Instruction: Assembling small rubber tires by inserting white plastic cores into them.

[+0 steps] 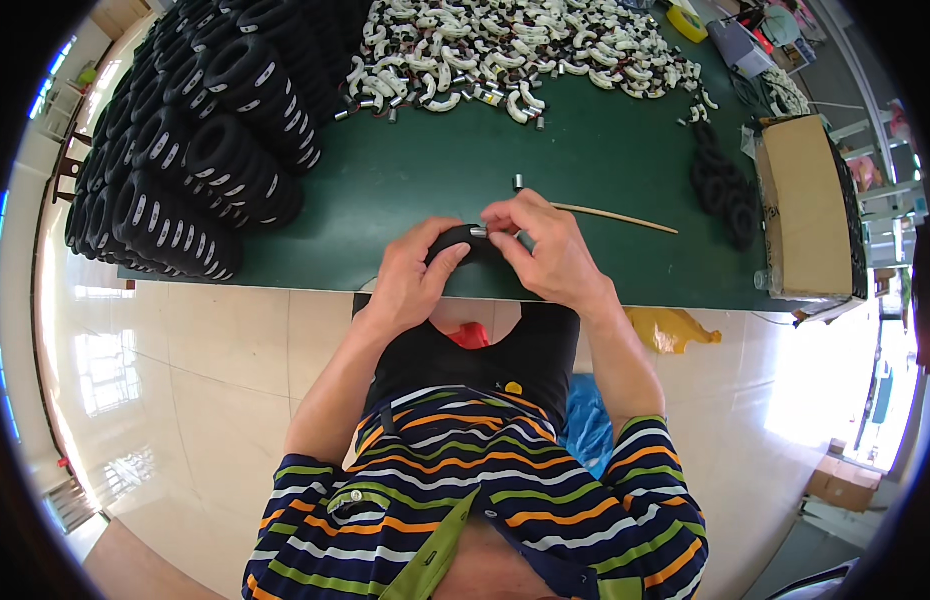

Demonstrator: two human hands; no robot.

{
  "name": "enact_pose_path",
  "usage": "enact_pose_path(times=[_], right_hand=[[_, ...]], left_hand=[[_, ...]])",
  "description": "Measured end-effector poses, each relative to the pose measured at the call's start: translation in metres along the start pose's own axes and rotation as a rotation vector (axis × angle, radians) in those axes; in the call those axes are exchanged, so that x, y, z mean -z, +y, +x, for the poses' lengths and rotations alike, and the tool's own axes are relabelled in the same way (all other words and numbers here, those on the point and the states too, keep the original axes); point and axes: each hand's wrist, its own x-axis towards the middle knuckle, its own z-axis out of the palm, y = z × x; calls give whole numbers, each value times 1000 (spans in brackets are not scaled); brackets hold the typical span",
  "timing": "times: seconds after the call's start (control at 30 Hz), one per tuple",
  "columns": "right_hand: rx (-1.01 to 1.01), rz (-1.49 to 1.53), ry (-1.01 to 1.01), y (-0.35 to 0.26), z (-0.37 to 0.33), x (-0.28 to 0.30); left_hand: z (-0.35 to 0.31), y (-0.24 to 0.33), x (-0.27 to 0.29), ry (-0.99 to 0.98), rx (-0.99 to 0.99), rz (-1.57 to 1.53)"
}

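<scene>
We had the left hand [410, 280] gripping the curved black rubber piece [463, 240], right hand [545, 250] pinching a small silver metal cylinder [497, 233]; a slip risked dropping it off the green table [585, 150].

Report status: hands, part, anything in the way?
Left hand and right hand both gripping black curved piece. Thin stick lies just beyond. Nothing blocking.

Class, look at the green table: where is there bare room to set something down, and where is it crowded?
Bare green table lies between the white curved parts, the stacked black pieces and the thin stick. More lies right of the stick, before the cardboard box. The far edge and left side are crowded.
</scene>
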Motion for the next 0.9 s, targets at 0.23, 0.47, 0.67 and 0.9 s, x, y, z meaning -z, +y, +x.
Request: enact_pose_path(times=[0.23,0.47,0.67,0.9], right_hand=[[79,-81,15,1,4,-2],[93,-98,48,6,5,-1],[52,-43,-15,4,9,-1],[-78,-12,-84,3,14,13]], left_hand=[[0,0,1,-40,-3,19],[0,2,1,-70,14,-6],[2,-2,-3,-76,-18,58],[5,7,5,-133,-55,192]])
